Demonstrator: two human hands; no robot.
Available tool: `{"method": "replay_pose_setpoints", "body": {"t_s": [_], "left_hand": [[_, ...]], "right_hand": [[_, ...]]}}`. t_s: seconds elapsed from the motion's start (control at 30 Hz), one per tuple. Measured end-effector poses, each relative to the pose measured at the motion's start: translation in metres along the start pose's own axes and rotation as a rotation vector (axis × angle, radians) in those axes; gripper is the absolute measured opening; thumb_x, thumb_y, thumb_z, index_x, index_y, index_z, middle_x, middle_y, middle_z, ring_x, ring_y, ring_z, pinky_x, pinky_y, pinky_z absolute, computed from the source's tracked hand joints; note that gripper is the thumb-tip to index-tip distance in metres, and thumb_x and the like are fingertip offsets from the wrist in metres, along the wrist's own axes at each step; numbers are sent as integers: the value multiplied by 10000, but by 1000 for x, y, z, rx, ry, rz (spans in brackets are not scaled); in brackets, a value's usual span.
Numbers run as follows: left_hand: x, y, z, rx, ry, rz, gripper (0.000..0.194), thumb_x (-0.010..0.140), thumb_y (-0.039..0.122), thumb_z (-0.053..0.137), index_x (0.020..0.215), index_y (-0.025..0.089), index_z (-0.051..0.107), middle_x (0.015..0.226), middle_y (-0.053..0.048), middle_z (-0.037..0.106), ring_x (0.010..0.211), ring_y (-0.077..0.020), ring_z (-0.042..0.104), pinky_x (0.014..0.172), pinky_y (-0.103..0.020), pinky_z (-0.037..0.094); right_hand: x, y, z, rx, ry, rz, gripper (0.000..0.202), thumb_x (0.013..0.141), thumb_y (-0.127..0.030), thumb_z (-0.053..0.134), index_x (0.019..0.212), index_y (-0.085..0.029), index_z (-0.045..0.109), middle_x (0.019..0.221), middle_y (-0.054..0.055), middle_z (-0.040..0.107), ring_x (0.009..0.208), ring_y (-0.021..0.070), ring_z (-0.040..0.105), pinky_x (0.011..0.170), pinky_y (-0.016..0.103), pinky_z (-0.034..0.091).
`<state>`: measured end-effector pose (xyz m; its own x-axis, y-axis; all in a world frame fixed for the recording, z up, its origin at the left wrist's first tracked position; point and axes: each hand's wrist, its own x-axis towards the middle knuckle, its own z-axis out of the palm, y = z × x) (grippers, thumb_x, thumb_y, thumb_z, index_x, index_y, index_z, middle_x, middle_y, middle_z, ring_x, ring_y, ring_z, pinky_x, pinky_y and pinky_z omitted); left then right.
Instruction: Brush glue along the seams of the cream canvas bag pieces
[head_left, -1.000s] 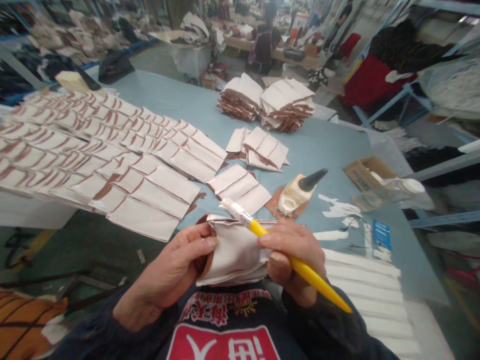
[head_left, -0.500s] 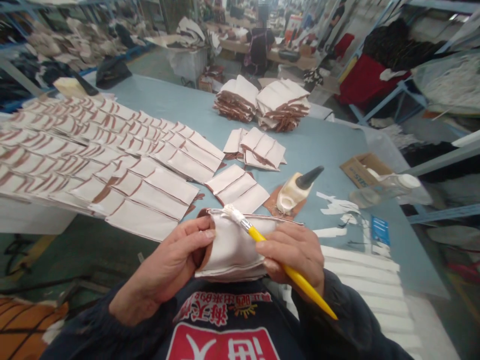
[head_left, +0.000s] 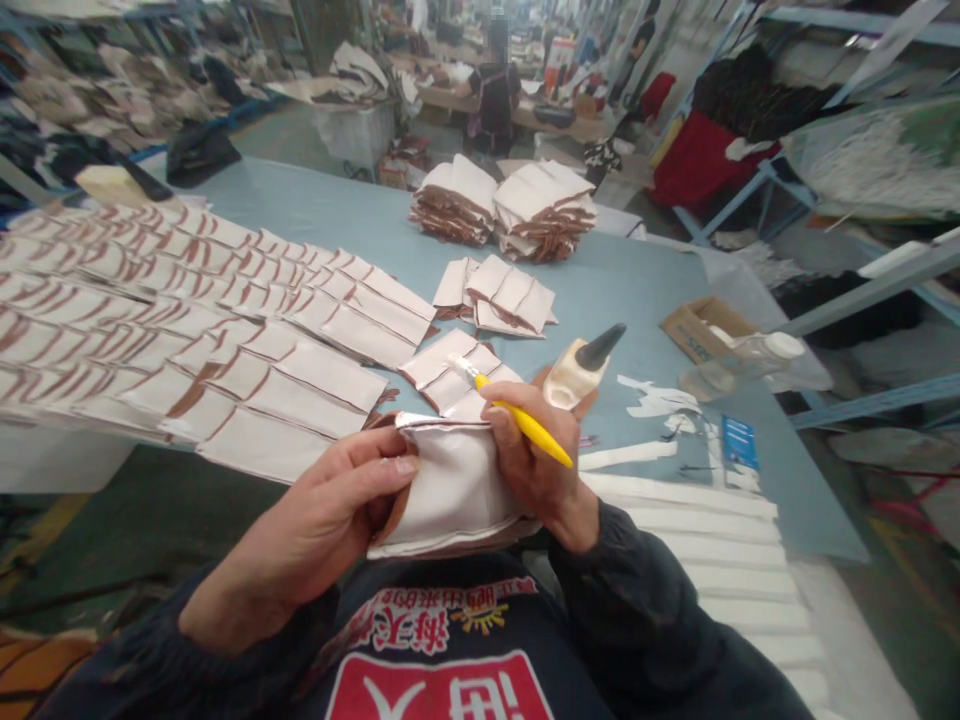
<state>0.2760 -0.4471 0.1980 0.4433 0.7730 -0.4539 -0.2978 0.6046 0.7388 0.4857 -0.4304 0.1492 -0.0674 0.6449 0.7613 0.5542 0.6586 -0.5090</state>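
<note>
My left hand (head_left: 337, 510) pinches the left end of a white piece with brown edges (head_left: 457, 480), held just above my lap. My right hand (head_left: 536, 460) is closed round a yellow brush (head_left: 536, 430) and lies at the right end of the same piece. The brush's pale bristles point up and left, over a white panel (head_left: 450, 370) lying on the table; whether they touch it I cannot tell. A cream container with a dark spout (head_left: 574, 375) stands just beyond my right hand.
White panels with brown edges (head_left: 285, 370) cover the left of the blue table (head_left: 637, 290). Two tall stacks (head_left: 544, 200) stand at the back. White strips (head_left: 697, 520), a cardboard box (head_left: 697, 330) and a clear jar (head_left: 776, 350) are on the right. A person (head_left: 495, 100) is farther off.
The brush has swung from the held piece's top edge to above it, pointing more toward the table. My right hand has shifted left and turned. The whole view has moved slightly.
</note>
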Motion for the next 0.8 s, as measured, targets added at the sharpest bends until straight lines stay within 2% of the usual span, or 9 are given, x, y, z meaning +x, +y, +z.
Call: {"method": "replay_pose_setpoints", "body": {"t_s": [0.07, 0.17, 0.23, 0.33, 0.5, 0.63, 0.7, 0.73, 0.8], "left_hand": [[-4, 3, -4, 63, 2, 32, 257, 723, 328, 912, 917, 173, 846, 671, -26, 743, 569, -131, 626, 544, -189, 509], [-11, 2, -18, 238, -38, 88, 277, 820, 387, 852, 1004, 180, 850, 786, -49, 779, 701, -172, 687, 693, -240, 577], [-12, -6, -29, 378, -71, 122, 273, 860, 392, 818, 1026, 177, 844, 888, -74, 803, 834, -220, 725, 790, -280, 592], [-11, -24, -42, 527, -90, 189, 256, 922, 391, 743, 994, 162, 830, 912, -87, 801, 878, -248, 729, 789, -295, 587], [-16, -37, -37, 692, -136, 344, 272, 994, 274, 587, 1055, 150, 821, 865, -76, 788, 807, -215, 716, 750, -262, 559], [-24, -32, -27, 849, -120, 489, 268, 976, 173, 530, 956, 171, 797, 777, -32, 757, 692, -165, 683, 650, -205, 518], [-26, -33, -28, 909, -90, 559, 255, 978, 166, 524, 871, 178, 755, 734, -18, 736, 644, -150, 661, 619, -195, 505], [-26, -35, -30, 940, -65, 585, 256, 981, 163, 520, 837, 181, 730, 722, -13, 729, 626, -145, 654, 609, -194, 500], [-26, -42, -36, 1012, -3, 628, 249, 978, 151, 514, 806, 184, 690, 733, -12, 731, 625, -143, 660, 612, -196, 502]], "right_hand": [[1, -2, 2, 18, 43, 33, 148, 1038, -203, 544, 1070, -234, 685, 926, 33, 787, 777, 166, 750, 683, 288, 601], [1, -4, -4, -3, 142, 157, 150, 1045, -250, 549, 1050, -235, 698, 937, 32, 772, 817, 183, 747, 748, 325, 601], [2, -2, -8, -31, 171, 260, 172, 1054, -308, 549, 1038, -232, 702, 943, 32, 763, 817, 188, 733, 769, 347, 588], [5, 7, -6, -78, 178, 369, 243, 1062, -379, 525, 1008, -220, 701, 905, 29, 750, 766, 179, 698, 735, 348, 548], [6, 15, 6, -59, 155, 405, 257, 1051, -377, 518, 984, -201, 693, 785, 7, 716, 683, 153, 660, 665, 312, 511], [2, -11, -5, 64, 326, 353, 238, 1055, -350, 525, 974, -208, 698, 668, -33, 635, 592, 127, 627, 630, 288, 523], [-3, -34, -17, 185, 400, 355, 235, 1052, -343, 553, 906, -223, 693, 604, -57, 569, 497, 103, 550, 514, 243, 468], [-6, -46, -22, 264, 393, 395, 245, 1053, -326, 557, 869, -225, 682, 565, -71, 527, 436, 87, 485, 450, 222, 415], [-14, -66, -27, 402, 345, 462, 262, 1063, -300, 540, 852, -228, 678, 576, -67, 545, 385, 75, 453, 378, 205, 360]]}}
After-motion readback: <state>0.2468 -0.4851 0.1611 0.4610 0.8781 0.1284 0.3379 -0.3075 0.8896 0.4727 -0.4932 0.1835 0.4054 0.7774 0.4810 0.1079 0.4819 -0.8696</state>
